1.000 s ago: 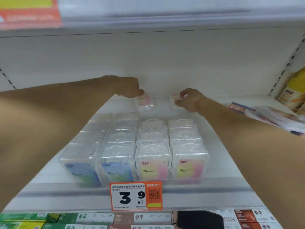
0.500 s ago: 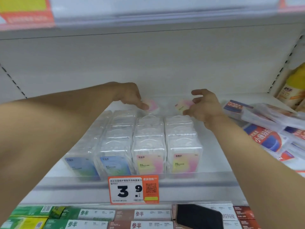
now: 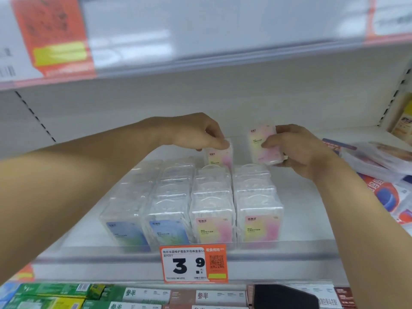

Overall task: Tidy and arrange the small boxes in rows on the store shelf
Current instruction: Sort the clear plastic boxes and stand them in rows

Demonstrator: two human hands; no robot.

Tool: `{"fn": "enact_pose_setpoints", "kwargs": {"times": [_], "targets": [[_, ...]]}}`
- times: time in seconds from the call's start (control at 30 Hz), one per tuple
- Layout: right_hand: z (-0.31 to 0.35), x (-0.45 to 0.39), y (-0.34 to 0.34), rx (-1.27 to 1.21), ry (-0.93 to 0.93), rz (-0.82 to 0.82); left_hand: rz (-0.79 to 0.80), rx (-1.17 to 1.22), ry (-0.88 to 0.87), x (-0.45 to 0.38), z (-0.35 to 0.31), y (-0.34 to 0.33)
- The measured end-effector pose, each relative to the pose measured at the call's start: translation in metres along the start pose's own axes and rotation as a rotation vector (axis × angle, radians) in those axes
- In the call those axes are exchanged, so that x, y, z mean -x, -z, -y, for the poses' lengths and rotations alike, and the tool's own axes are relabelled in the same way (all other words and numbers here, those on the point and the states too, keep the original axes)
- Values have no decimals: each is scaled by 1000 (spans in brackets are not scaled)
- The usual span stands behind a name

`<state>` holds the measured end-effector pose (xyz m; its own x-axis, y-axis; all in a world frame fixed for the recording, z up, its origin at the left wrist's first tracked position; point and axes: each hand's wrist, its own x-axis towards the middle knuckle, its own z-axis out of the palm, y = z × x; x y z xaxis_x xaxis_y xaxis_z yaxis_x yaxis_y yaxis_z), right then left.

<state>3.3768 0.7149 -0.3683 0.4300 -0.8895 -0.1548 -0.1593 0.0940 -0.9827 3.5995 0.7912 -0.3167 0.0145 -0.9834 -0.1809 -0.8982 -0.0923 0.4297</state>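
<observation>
Head view: left hand (image 3: pixel 198 134) and right hand (image 3: pixel 296 150) each pinch a pink box (image 3: pixel 219 156) at twelve o'clock behind the rows (image 3: pixel 200 197), next to be seated at the pink rows' back.

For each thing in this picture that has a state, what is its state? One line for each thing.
Left hand: pinches the top of a pink box, upright behind the rows.
Right hand: holds a second pink box, lifted and tilted.
Blue rows: two, upright, labels forward.
Pink rows: two, upright, labels forward.
Price tag: fixed on the shelf edge, shows 3.9.
</observation>
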Motion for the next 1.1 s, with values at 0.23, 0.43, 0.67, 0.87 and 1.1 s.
{"fn": "enact_pose_setpoints", "kwargs": {"times": [0.23,0.43,0.67,0.87,1.1], "targets": [[-8,4,13,225,52,146,105,32,20,7,-11,6],[-3,10,19,291,84,241,184,31,72,12,-21,11],[2,12,14,325,139,205,211,26,60,16,-25,11],[0,13,1,317,207,236,224,42,28,19,-25,9],[3,15,-3,323,181,348,224,75,36,18,-23,1]]}}
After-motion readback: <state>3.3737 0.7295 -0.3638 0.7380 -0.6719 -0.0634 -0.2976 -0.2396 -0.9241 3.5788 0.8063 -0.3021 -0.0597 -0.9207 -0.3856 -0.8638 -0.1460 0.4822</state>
